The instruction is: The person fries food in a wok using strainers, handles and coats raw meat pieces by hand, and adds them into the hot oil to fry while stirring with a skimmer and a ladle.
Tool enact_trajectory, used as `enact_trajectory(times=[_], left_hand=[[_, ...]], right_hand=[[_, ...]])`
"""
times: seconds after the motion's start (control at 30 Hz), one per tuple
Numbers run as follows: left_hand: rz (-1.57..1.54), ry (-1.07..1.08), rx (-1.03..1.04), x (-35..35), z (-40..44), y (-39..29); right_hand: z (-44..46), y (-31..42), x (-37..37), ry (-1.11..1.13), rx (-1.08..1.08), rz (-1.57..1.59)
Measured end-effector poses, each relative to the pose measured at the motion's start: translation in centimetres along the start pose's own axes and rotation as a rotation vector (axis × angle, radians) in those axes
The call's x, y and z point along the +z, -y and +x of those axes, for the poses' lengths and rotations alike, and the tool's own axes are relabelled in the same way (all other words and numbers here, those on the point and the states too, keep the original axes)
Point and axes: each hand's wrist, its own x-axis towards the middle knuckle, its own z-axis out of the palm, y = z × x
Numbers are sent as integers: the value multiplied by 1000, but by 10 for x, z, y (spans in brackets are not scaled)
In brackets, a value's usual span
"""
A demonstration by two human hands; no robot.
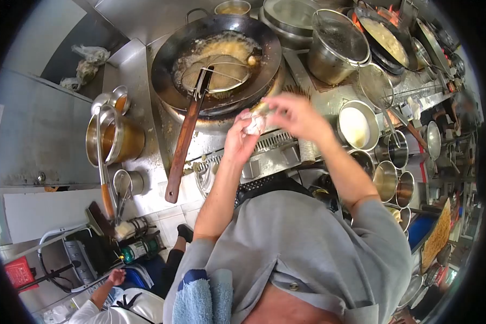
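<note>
My left hand [241, 141] holds a small whitish, floury-looking piece [255, 125] just in front of the wok's near rim. Close by on the right, my right hand [297, 116] is raised with its fingers apart, slightly blurred; nothing can be made out in it. Behind both hands a large dark wok [164, 65] holds bubbling oil [227, 44]. A round wire strainer [216, 75] lies across the oil, and its long wooden handle [183, 148] reaches over the near left rim.
On the left are a metal pot [132, 141] with a ladle and small bowls. To the right stand a deep pot [329, 67], a pot of white liquid [353, 127] and a second wok [383, 40] near flames. Another person [137, 308] is at lower left.
</note>
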Motion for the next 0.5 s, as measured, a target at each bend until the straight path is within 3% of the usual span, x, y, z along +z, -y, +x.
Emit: enact_trajectory(times=[0.17, 0.27, 0.3, 0.43, 0.5], left_hand=[[238, 55, 32, 10, 6, 12], [293, 30, 38, 3, 14, 15], [286, 20, 44, 2, 15, 15], [288, 4, 194, -8, 13, 6], [350, 11, 109, -12, 10, 4]], right_hand=[[-8, -31, 35, -124, 29, 51], [0, -47, 26, -32, -63, 22], [0, -43, 20, -13, 150, 221], [-1, -73, 13, -271, 202, 533], [-4, -85, 34, -227, 320, 976]])
